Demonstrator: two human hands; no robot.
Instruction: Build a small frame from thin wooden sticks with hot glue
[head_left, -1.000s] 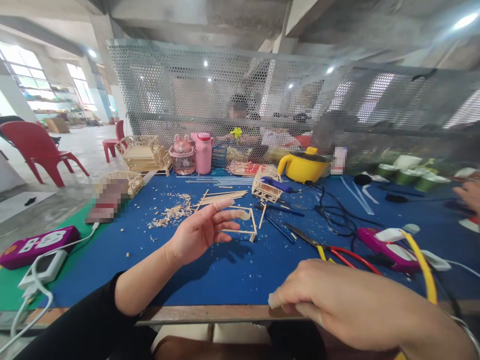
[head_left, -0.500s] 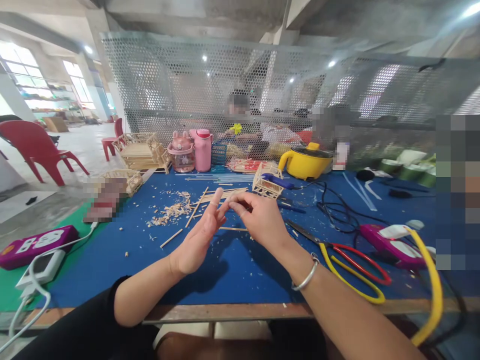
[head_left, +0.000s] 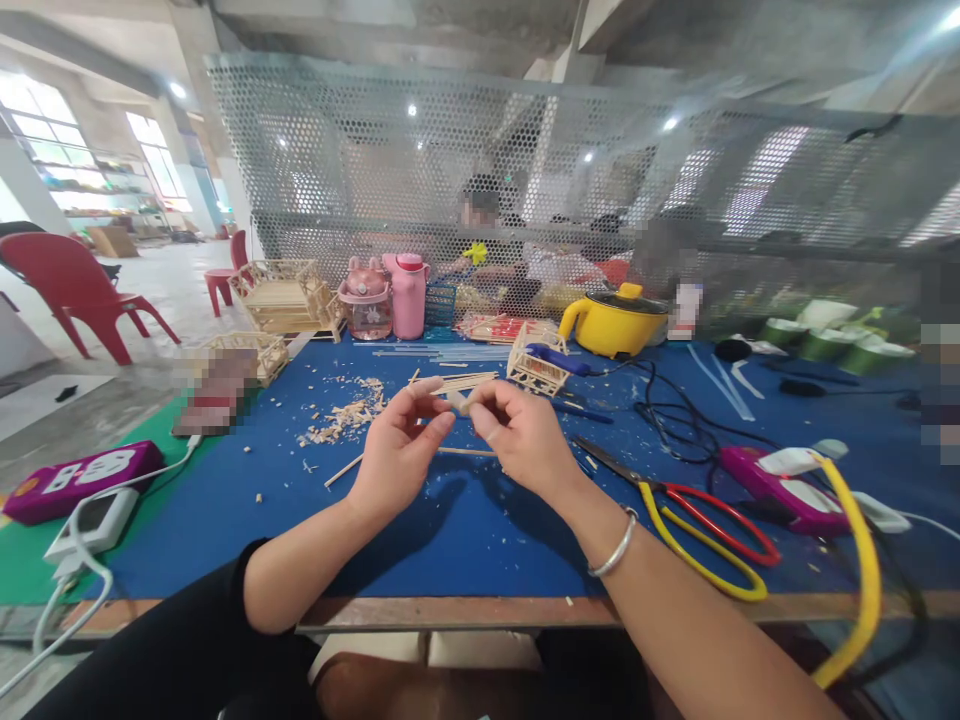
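My left hand point(head_left: 401, 440) is above the middle of the blue tabletop, fingers curled towards the thumb. Opposite it, almost touching, my right hand point(head_left: 517, 430) pinches thumb against fingers. A small pale piece point(head_left: 457, 401) shows between the fingertips of both hands; its kind is too small to make out. Beneath and behind the hands lie a thin wooden stick point(head_left: 465, 453) and a bundle of similar sticks point(head_left: 469, 382). A little wooden frame point(head_left: 536, 368) stands just beyond my right hand, with a blue-handled tool point(head_left: 559, 360) resting against it.
Wood scraps point(head_left: 349, 412) are heaped left of centre. Large scissors point(head_left: 675, 500) with red and yellow handles lie right of my arm. Black cables point(head_left: 660, 410) run beside a purple power strip point(head_left: 787, 490). A yellow pot point(head_left: 619, 322) and pink flask point(head_left: 408, 300) stand by the mesh screen.
My left hand has turned, and its outstretched fingers have curled in towards the thumb. My right hand stays pinched in nearly the same place.
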